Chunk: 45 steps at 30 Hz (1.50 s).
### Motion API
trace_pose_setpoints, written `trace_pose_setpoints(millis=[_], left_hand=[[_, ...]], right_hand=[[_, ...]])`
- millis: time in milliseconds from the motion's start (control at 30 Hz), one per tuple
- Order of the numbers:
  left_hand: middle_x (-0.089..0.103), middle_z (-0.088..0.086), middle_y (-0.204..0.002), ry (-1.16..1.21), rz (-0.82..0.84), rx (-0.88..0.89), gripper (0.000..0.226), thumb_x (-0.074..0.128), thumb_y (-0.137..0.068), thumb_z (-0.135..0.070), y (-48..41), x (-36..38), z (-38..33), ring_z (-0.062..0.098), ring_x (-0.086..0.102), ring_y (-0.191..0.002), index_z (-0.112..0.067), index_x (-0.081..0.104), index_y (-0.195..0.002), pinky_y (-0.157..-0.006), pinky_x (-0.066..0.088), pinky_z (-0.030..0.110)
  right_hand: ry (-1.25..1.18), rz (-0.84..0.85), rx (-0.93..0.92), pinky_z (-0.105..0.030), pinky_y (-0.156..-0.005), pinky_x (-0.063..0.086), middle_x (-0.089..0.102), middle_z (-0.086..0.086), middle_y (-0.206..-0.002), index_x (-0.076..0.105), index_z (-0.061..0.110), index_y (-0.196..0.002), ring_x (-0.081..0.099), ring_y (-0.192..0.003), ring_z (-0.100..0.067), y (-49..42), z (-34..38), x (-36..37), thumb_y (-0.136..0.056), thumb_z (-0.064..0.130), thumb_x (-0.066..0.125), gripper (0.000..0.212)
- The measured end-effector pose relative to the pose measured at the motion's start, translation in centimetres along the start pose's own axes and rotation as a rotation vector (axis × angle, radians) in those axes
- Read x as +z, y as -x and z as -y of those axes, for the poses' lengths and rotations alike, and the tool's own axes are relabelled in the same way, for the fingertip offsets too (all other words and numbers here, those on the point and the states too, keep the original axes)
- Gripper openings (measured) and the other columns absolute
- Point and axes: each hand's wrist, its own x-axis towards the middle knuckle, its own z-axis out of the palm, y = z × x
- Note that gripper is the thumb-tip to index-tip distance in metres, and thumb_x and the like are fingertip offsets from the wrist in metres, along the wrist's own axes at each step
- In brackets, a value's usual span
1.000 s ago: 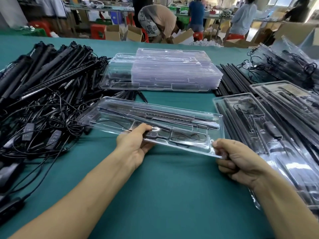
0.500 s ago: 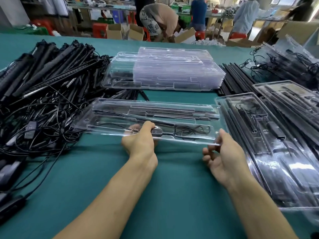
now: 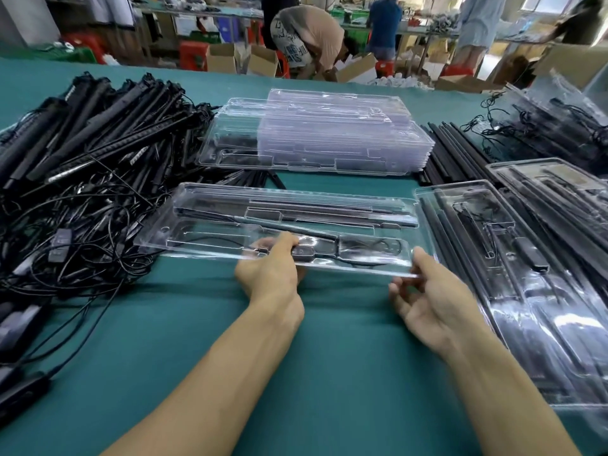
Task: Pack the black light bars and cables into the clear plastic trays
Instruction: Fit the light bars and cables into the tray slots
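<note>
clear tray point(image 3: 214, 232) long axis left-right, lying flat | left hand point(image 3: 269, 274) grips near edge, thumb on top | right hand point(image 3: 427, 297) pinches near-right corner

Feed's bright and even on my end, mostly overhead light plus a blown-out window point(image 3: 534, 3) top right. There are soft shadows under the forearms on the green table point(image 3: 329, 373). The packed trays point(image 3: 559, 324) on the right throw white glare streaks, and the clear tray point(image 3: 296, 222) shows fainter ones. The right hand point(image 3: 434, 301) is smeared with blur, the left hand point(image 3: 273, 274) sharper. Fisheye bends the edges, and the back room's soft.
</note>
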Motion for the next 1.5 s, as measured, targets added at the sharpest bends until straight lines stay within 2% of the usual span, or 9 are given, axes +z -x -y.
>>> trace_pose_setpoints(millis=[167, 333, 467, 667, 800, 933, 1033, 1300, 1500], left_hand=[[0.066, -0.001, -0.064, 0.054, -0.048, -0.019, 0.032, 0.078, -0.07, -0.003, 1.1, 0.7, 0.8, 0.02, 0.057, -0.056, -0.019, 0.05, -0.07, -0.06, 0.051, 0.034], [0.067, 0.008, -0.068, -0.042, -0.041, -0.027, 0.033, 0.083, -0.069, -0.014, 3.1, 0.9, 0.9, 0.021, 0.062, -0.05, -0.011, 0.052, -0.08, -0.046, 0.051, 0.031], [0.062, 0.006, -0.054, -0.029, 0.016, -0.069, 0.031, 0.082, -0.07, -0.012, 4.2, 1.4, 0.6, 0.015, 0.057, -0.037, -0.005, 0.053, -0.078, -0.039, 0.046, 0.023], [0.071, 0.009, -0.08, -0.073, 0.208, -0.155, 0.032, 0.079, -0.082, -0.023, 3.2, 0.1, 0.1, 0.016, 0.066, -0.061, -0.003, 0.066, -0.102, -0.053, 0.053, 0.025], [0.071, 0.002, -0.076, -0.207, 0.439, -0.183, 0.012, 0.068, -0.09, -0.023, 1.6, -2.1, -1.0, 0.014, 0.068, -0.065, -0.012, 0.068, -0.086, -0.06, 0.056, 0.026], [0.07, 0.004, -0.084, -0.238, 0.379, -0.072, 0.035, 0.075, -0.074, -0.039, -1.0, -6.2, -4.2, 0.016, 0.072, -0.065, -0.013, 0.063, -0.094, -0.054, 0.058, 0.029], [0.07, 0.006, -0.088, -0.234, 0.246, 0.024, 0.037, 0.065, -0.088, -0.049, -2.5, -9.0, -6.0, 0.018, 0.073, -0.063, -0.012, 0.061, -0.094, -0.049, 0.056, 0.03], [0.058, -0.01, -0.067, -0.269, 0.115, 0.287, 0.025, 0.062, -0.097, -0.031, -5.2, -9.7, -7.6, 0.001, 0.055, -0.05, -0.022, 0.061, -0.074, -0.038, 0.043, 0.017], [0.053, -0.009, -0.068, -0.27, 0.082, 0.601, 0.022, 0.052, -0.103, -0.025, -5.4, -9.2, -7.3, 0.001, 0.046, -0.044, -0.022, 0.059, -0.083, -0.04, 0.039, 0.017]], right_hand=[[-0.05, 0.334, 0.32, -0.039, -0.078, 0.057, 0.068, -0.018, -0.113, 0.057, 0.003, -0.117, 0.073, -0.089, -0.031, 3.3, -2.8, 2.5, -0.071, 0.046, 0.07, 0.064], [0.015, 0.278, 0.232, -0.034, -0.07, 0.055, 0.073, -0.005, -0.079, 0.073, 0.012, -0.082, 0.069, -0.066, -0.021, 4.2, -4.1, 6.3, -0.083, 0.034, 0.071, 0.021], [-0.11, 0.158, 0.271, -0.029, -0.061, 0.05, 0.065, -0.001, -0.059, 0.068, 0.015, -0.057, 0.062, -0.054, -0.018, 3.7, -4.1, 8.0, -0.076, 0.031, 0.078, 0.027], [-0.157, 0.065, 0.161, -0.029, -0.051, 0.055, 0.069, -0.012, -0.069, 0.067, 0.003, -0.076, 0.065, -0.055, -0.024, 2.5, -3.8, 8.4, -0.08, 0.007, 0.072, 0.007], [-0.202, -0.009, 0.104, -0.022, -0.043, 0.046, 0.06, -0.007, -0.061, 0.061, 0.006, -0.077, 0.057, -0.049, -0.02, 1.4, -3.6, 8.6, -0.078, 0.0, 0.068, 0.009], [-0.219, -0.071, 0.117, -0.017, -0.04, 0.041, 0.058, 0.0, -0.054, 0.057, 0.013, -0.073, 0.053, -0.045, -0.013, 0.7, -3.7, 7.7, -0.076, 0.001, 0.071, 0.019], [-0.227, -0.05, 0.128, -0.019, -0.044, 0.041, 0.062, 0.0, -0.056, 0.058, 0.013, -0.072, 0.056, -0.047, -0.012, 0.3, -3.5, 7.5, -0.074, 0.001, 0.073, 0.02], [-0.193, -0.079, 0.131, -0.018, -0.042, 0.043, 0.064, -0.001, -0.061, 0.06, 0.012, -0.078, 0.059, -0.05, -0.014, 0.2, -3.7, 7.4, -0.073, 0.002, 0.074, 0.018], [-0.197, -0.064, 0.15, -0.019, -0.043, 0.045, 0.067, -0.001, -0.065, 0.062, 0.012, -0.083, 0.061, -0.053, -0.014, 0.4, -3.4, 7.6, -0.073, 0.003, 0.077, 0.02]])
